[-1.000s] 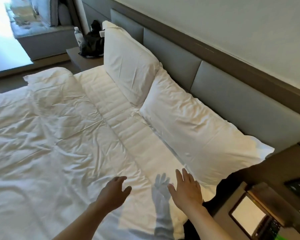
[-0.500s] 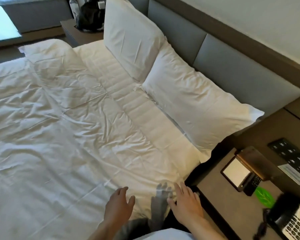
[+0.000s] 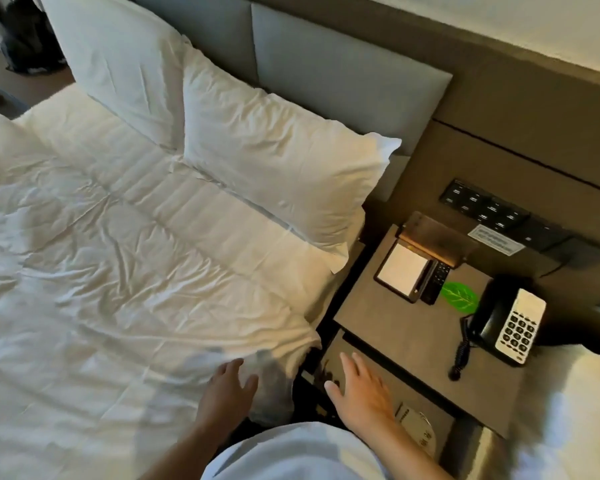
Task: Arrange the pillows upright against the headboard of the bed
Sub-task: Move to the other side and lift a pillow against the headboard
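— Both hands moved off the mattress: right hand (image 3: pixel 362 393) now over the nightstand (image 3: pixel 413 327), left hand (image 3: pixel 227 389) at the duvet (image 3: pixel 101 271) edge.
— Holding anything?
— No, fingers spread, empty. Two pillows (image 3: pixel 274 161) lean against the headboard (image 3: pixel 343 74).

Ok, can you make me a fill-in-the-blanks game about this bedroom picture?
1. ____ white pillows lean against the grey headboard.
2. The telephone sits on the ____ beside the bed.
3. The leaf-shaped card next to the telephone is ____.
4. Both hands, left hand and right hand, are open and hold ____.

Missing words: two; nightstand; green; nothing
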